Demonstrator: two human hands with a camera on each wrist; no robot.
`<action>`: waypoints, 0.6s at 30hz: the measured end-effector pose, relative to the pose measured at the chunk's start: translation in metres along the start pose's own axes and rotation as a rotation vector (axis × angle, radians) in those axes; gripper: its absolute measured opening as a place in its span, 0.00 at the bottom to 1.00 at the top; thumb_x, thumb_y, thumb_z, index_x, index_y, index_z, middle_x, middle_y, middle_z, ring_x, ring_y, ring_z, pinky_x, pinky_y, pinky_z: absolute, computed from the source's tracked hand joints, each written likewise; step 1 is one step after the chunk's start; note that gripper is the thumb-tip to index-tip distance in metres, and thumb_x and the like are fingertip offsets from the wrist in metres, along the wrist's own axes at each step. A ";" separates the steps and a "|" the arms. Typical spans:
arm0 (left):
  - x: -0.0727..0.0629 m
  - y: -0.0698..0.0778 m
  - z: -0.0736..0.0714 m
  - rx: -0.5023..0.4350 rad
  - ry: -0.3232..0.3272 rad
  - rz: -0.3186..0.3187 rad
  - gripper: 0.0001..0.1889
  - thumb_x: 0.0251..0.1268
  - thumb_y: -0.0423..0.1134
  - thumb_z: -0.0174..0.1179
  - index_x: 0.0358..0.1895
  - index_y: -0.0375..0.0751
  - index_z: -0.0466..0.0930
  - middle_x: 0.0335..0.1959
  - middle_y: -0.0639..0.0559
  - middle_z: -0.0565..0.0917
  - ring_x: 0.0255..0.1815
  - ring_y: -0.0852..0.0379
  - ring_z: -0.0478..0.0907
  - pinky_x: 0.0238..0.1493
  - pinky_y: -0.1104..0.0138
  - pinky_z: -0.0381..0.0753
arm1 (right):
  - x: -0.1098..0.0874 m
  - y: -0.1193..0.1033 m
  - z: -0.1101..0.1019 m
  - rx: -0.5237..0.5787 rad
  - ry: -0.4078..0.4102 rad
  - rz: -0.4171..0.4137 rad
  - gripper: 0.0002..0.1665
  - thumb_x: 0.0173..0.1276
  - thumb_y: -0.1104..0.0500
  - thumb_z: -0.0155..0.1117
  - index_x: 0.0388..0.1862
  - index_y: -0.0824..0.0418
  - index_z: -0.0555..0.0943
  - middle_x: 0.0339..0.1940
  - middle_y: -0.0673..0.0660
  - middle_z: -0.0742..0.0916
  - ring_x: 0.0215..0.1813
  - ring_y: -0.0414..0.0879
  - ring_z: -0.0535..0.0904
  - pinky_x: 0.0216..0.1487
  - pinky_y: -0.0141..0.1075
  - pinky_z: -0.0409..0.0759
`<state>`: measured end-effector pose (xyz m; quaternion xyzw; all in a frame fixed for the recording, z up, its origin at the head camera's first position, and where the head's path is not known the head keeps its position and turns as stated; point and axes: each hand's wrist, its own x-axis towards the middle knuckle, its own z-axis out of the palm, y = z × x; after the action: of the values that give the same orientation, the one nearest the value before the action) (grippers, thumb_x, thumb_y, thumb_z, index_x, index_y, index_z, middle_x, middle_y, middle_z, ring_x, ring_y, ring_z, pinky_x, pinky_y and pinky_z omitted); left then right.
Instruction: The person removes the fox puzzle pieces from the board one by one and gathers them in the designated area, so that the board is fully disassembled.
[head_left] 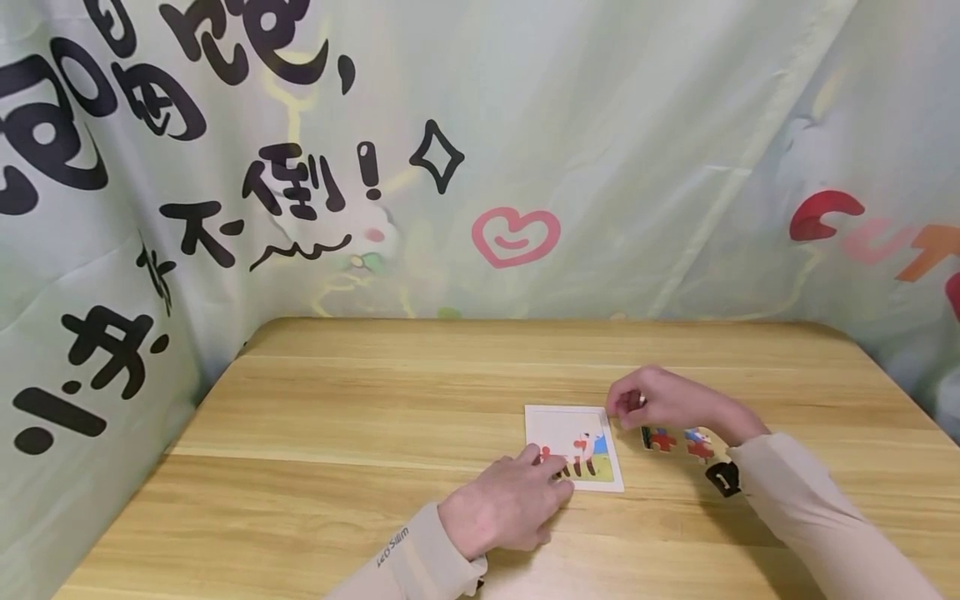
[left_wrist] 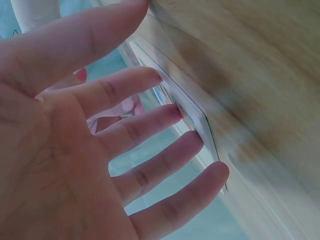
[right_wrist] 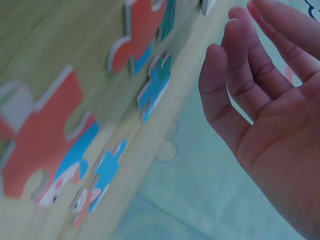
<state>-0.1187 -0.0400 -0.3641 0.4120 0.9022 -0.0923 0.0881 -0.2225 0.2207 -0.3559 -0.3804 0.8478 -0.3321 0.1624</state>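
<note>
My left hand (head_left: 512, 502) splays on the white-rimmed square jigsaw board (head_left: 562, 429); beside it, my right hand (head_left: 667, 400) curls, grip unclear.

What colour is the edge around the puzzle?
White; the edge shows best in the head view.

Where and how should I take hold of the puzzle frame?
Probably best to pinch the frame by the near half of its right border, coming from the near right. It lies flat, and that stretch is bare: the left grip hides the near-left corner in the head view, while the right grip is beside the far-right one. That path should also clear the loose pieces.
</note>
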 end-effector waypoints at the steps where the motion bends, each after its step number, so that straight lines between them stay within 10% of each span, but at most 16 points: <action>1: 0.000 0.000 0.000 -0.001 0.000 0.000 0.27 0.61 0.55 0.71 0.63 0.57 0.79 0.71 0.58 0.71 0.59 0.57 0.70 0.49 0.68 0.80 | 0.001 0.000 0.001 0.002 -0.005 -0.005 0.07 0.63 0.72 0.68 0.38 0.63 0.86 0.30 0.47 0.85 0.32 0.37 0.76 0.33 0.32 0.79; 18: 0.000 0.000 0.001 -0.001 0.006 0.003 0.27 0.61 0.55 0.71 0.63 0.56 0.79 0.71 0.57 0.71 0.60 0.57 0.70 0.49 0.67 0.80 | 0.020 -0.002 0.023 0.019 -0.090 -0.033 0.15 0.59 0.74 0.69 0.45 0.67 0.86 0.31 0.48 0.81 0.30 0.37 0.73 0.32 0.32 0.77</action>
<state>-0.1189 -0.0402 -0.3647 0.4138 0.9018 -0.0905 0.0858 -0.2223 0.1941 -0.3718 -0.4073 0.8299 -0.3254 0.1987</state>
